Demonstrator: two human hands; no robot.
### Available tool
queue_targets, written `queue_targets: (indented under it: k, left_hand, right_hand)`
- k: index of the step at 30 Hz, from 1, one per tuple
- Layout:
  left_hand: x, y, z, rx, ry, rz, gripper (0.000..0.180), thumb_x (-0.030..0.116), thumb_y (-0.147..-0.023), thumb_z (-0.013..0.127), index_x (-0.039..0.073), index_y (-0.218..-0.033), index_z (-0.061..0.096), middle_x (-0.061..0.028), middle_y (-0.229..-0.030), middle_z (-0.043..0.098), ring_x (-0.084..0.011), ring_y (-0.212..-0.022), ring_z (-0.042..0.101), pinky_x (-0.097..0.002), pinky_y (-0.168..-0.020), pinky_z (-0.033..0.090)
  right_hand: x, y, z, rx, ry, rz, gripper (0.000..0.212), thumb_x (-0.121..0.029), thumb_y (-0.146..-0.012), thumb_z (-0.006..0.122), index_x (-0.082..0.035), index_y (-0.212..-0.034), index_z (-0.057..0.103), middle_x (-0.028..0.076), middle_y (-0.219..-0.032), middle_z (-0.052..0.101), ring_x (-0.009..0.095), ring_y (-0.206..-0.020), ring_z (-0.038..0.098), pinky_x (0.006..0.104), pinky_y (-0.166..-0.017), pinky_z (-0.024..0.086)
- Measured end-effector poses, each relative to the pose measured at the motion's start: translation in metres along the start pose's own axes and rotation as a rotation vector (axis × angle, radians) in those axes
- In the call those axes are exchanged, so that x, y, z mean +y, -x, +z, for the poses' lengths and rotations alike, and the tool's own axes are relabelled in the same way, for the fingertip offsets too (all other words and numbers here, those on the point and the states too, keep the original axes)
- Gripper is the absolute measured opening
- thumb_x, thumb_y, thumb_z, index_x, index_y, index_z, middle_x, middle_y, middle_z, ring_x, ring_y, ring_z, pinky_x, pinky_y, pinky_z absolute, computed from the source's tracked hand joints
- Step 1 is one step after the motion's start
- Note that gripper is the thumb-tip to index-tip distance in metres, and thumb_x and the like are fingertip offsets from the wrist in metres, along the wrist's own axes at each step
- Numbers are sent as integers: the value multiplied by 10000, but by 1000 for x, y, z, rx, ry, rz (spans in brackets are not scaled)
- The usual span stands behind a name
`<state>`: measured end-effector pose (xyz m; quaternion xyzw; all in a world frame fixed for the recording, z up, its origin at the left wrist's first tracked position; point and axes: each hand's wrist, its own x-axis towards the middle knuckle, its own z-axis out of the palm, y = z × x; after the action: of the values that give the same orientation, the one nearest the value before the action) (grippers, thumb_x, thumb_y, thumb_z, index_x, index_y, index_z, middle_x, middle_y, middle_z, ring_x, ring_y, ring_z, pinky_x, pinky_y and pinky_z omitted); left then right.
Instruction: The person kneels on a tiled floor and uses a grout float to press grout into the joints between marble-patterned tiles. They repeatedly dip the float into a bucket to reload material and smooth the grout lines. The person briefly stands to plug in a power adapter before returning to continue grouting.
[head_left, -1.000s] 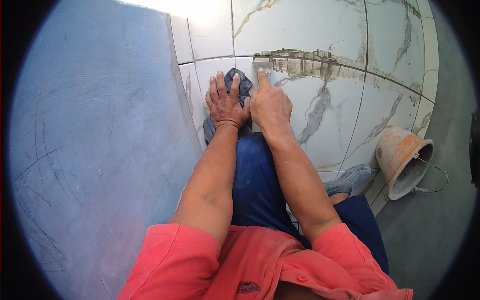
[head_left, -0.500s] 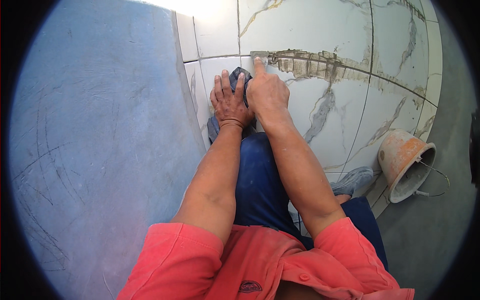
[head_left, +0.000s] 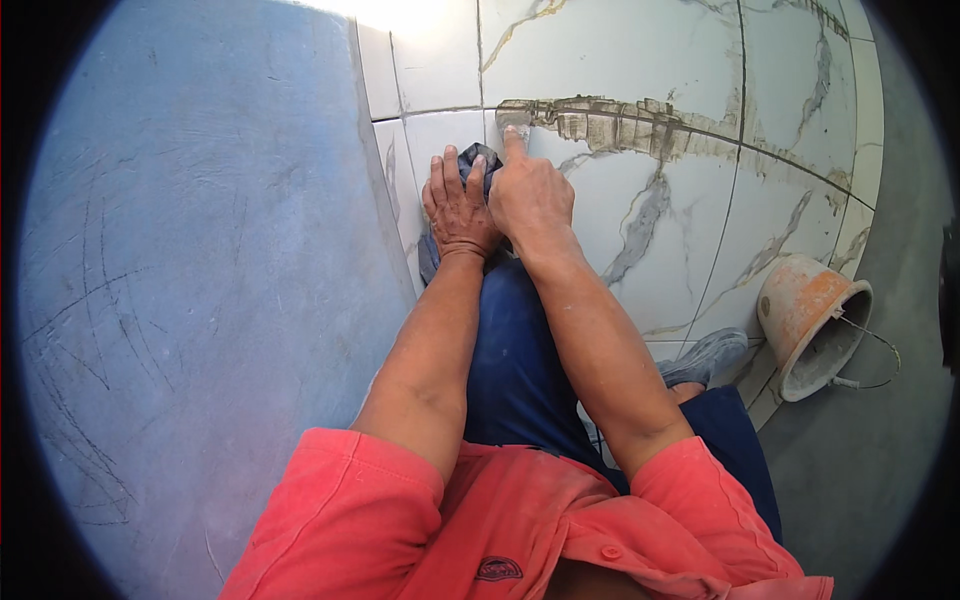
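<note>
My right hand (head_left: 535,195) is closed around a putty knife whose handle is hidden in the palm. Its index finger presses along the small grey blade (head_left: 514,119), which lies against the white marbled tiles (head_left: 590,220) at the left end of a grout-smeared joint (head_left: 640,122). Close beside it, my left hand (head_left: 462,208) lies with fingers outstretched and holds nothing. Partly under that hand is a dark blue thing (head_left: 482,160); whether it is a cloth or a shoe I cannot tell.
A smooth blue-grey surface (head_left: 200,250) borders the tiles on the left. To the right, a grout-stained bucket (head_left: 800,315) lies tilted with its wire handle out. My grey shoe (head_left: 708,358) is close to it. Thin dark joints run between the tiles.
My right hand has drawn the blade slightly toward me, and grey grout now shows at the joint where the blade was. My left hand stays nearly in place.
</note>
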<state>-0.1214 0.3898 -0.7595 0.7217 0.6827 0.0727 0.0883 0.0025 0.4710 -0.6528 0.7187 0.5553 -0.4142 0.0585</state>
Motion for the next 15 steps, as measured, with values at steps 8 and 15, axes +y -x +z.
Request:
queue_targets:
  k: [8,15]
  left_hand:
    - [5,-1,0,-40,-22,11,624,384,-894,629,287,-1469,405,-147,-1627,276,-376,-1511,221,-544,-1176,214]
    - [0,-5,7,-38,-112,20,606,399,-903,615,284,-1467,428,-142,-1635,262,-365,-1509,225,-534,-1179,211]
  right_hand:
    - [1,-1,0,-8,9,-23,614,-309,-1005,533,-58,-1550,402,224,-936,750,390,-919,744,479,-850,586]
    - [-5,-5,2,-23,10,-44,581,-283,-1021,489,-43,-1544,406,226,-937,751,393,-908,745,490,-841,588]
